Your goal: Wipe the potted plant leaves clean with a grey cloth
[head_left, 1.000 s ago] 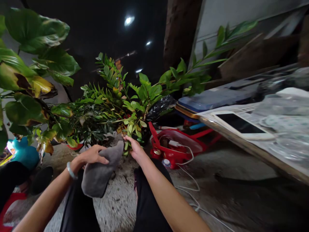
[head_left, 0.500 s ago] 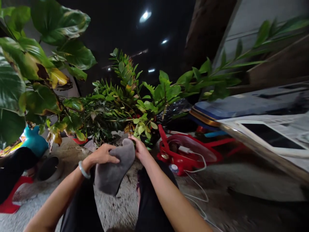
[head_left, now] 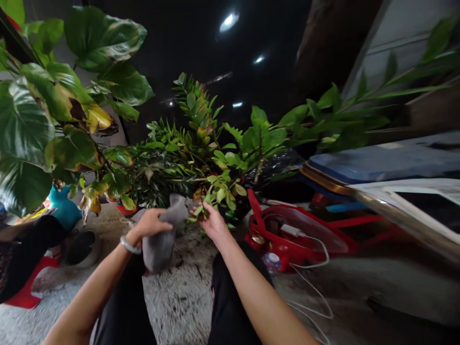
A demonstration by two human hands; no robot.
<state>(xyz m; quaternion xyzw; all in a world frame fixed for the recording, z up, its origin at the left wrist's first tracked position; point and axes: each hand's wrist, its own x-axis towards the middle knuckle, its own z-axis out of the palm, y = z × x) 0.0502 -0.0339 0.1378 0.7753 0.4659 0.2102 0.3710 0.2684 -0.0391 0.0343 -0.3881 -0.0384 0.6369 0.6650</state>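
Note:
A grey cloth (head_left: 158, 249) is gripped in my left hand (head_left: 155, 224), its lower part drooping over the ground between my knees and its upper end rising toward the plants. A pale bangle circles my left wrist. My right hand (head_left: 214, 224), to the right of the cloth, has its fingers closed around small green leaves (head_left: 200, 212) at the low front of a potted plant (head_left: 226, 189). Exactly which leaf or stem lies between those fingertips is hard to make out.
Large yellowing leaves (head_left: 72, 100) overhang at left. A grey pot (head_left: 83, 249) stands below, near another person's dark-clothed leg (head_left: 28, 249) and a red stool (head_left: 30, 287). At right are a red bag (head_left: 305, 225) with a white cable (head_left: 325, 261) and a blue-grey board (head_left: 381, 160).
My right hand has moved from the cloth's edge onto the small leaves. The cloth now hangs from my left hand, more bunched. The view has shifted slightly left.

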